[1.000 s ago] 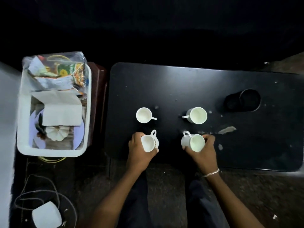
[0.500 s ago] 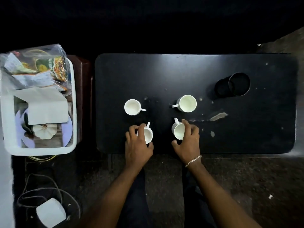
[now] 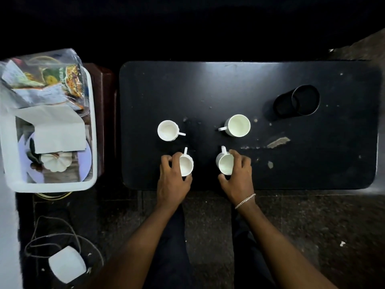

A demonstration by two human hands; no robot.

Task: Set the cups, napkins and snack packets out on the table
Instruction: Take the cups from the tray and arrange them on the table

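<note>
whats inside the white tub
Snack packets in a clear bag at the back, folded napkins mid-tub, a white pumpkin-shaped thing on a lilac plate. Whatever lies under the napkins is hidden.

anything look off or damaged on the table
Yes: the table has a pale chipped patch right of the near right cup held by the right hand, with flecks nearby. Nothing looks spilled or tipped.

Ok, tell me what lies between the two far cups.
Head view: only bare black tabletop with pale specks; the far left cup and far right cup point their handles inward.
</note>
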